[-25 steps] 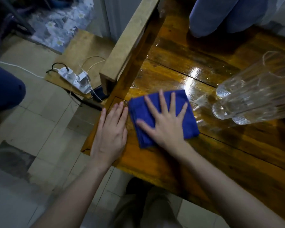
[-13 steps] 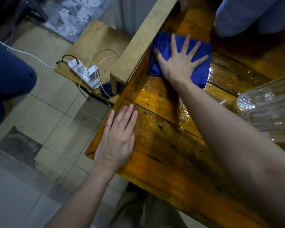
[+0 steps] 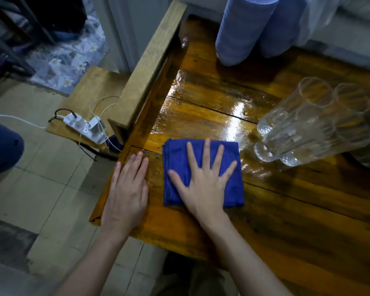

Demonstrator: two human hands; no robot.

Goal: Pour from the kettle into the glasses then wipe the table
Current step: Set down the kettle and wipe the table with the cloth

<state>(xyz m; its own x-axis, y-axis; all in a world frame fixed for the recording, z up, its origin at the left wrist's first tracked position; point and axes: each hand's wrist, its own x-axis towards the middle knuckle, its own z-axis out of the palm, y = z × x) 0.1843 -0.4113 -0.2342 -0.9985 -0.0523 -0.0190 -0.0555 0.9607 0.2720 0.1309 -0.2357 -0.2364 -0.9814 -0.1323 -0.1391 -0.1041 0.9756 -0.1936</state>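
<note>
A folded blue cloth (image 3: 177,159) lies flat on the wet, glossy wooden table (image 3: 286,210) near its left front corner. My right hand (image 3: 203,182) presses down on the cloth with the fingers spread wide. My left hand (image 3: 127,189) rests flat on the table's left edge, just left of the cloth and not touching it. Several clear glasses (image 3: 312,124) stand close together at the right, a short way from the cloth. No kettle can be made out.
Two blue cylinders (image 3: 241,28) stand at the table's far side. A wooden rail (image 3: 150,63) runs along the left edge. On the floor to the left, a white power strip (image 3: 83,128) with cables lies on a board. A blue-clad knee (image 3: 0,146) shows at far left.
My right hand slid the cloth away to the table's far left corner, then drew it back to the near left. My left hand has stayed flat on the edge.
</note>
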